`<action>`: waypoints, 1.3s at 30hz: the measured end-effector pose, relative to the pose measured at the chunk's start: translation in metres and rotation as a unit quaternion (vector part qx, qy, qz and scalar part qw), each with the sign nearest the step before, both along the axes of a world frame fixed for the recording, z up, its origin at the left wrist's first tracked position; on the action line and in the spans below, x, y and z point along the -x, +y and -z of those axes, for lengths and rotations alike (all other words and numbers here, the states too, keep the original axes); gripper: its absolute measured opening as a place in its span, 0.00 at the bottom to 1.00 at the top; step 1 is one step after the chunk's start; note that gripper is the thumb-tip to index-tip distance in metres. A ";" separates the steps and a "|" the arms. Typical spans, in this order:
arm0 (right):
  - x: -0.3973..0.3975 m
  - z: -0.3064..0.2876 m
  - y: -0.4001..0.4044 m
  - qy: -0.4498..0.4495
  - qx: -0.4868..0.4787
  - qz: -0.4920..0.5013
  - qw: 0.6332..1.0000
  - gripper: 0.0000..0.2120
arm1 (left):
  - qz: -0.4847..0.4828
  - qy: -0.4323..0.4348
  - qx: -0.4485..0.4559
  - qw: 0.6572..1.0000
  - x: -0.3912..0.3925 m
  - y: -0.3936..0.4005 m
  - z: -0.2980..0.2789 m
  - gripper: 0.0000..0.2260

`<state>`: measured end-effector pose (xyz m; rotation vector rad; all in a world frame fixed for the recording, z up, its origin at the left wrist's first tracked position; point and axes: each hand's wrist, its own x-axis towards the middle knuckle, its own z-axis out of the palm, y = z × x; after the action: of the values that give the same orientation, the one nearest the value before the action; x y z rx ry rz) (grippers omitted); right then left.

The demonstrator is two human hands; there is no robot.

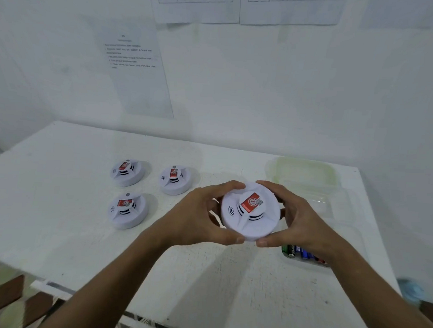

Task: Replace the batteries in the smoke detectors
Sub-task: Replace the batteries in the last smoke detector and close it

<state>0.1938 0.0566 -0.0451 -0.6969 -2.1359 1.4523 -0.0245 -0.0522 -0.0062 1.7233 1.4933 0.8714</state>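
A round white smoke detector (250, 211) with a red label is held above the white table (61, 207), face up. My left hand (199, 212) grips its left rim and my right hand (299, 220) grips its right rim, fingers curled round the edge and thumbs at the near side. Three more white smoke detectors lie on the table to the left: one at the back left (126, 172), one at the back middle (175, 179), one nearer (127, 210). Several batteries (302, 254) lie under my right wrist, partly hidden.
A clear plastic container with a pale green rim (306, 172) stands at the back right, a clear lid or tray (336, 207) in front of it. Printed sheets (137, 70) hang on the white wall. The table's near edge runs across the bottom left.
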 end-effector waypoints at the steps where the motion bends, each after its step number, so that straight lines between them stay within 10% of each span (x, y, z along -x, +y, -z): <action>1: 0.001 0.000 -0.001 -0.004 -0.009 0.005 1.000 0.49 | 0.001 0.018 -0.008 1.000 0.001 0.000 -0.001 0.36; 39: 0.100 0.006 -0.056 0.052 0.041 0.077 0.995 0.45 | 0.077 0.061 -0.024 0.995 0.109 -0.012 -0.003 0.31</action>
<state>0.0943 0.0009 -0.0512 -0.7790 -1.9096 1.4657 -0.1340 -0.0642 -0.0031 1.9293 1.4044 0.7396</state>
